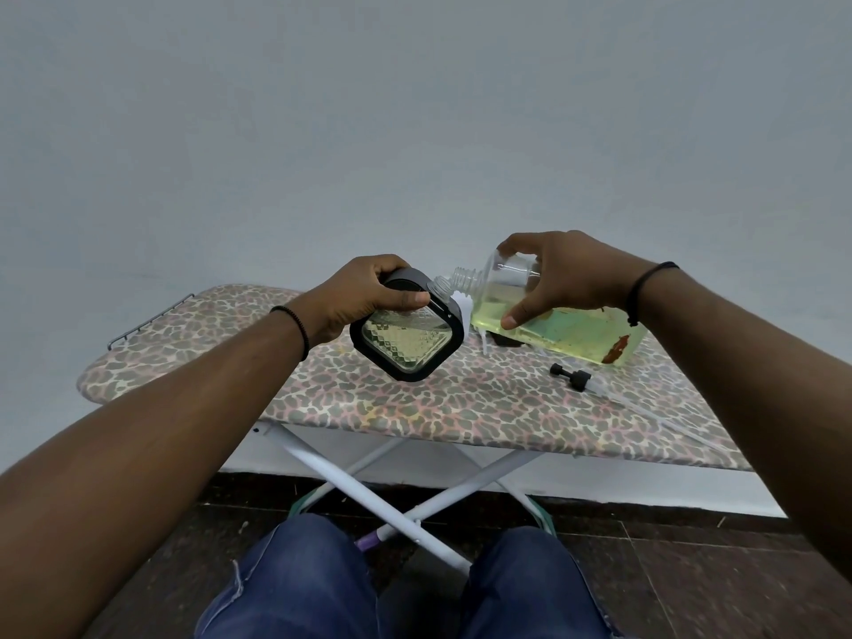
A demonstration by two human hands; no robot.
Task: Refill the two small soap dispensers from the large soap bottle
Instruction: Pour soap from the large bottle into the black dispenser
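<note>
The left hand (355, 297) has its grip clamped on a small dispenser (408, 336), fingers over the black top and thumb across the front edge, so that the square patterned-glass body tilts toward the camera below the grip. The dispenser's open threaded neck sits just right of that grip, close to the mouth of the large bottle (553, 315); whether the two mouths touch cannot be told. The right hand (567, 279) has its grip clamped on the bottle near its shoulder, fingers over the top and thumb on the near side. The bottle lies tipped almost level, its yellow-green soap pooled from under the grip out to the base at the right. Below the bottle, a black pump (571, 374) with its clear tube lies on the leopard-print ironing board (415, 408).
</note>
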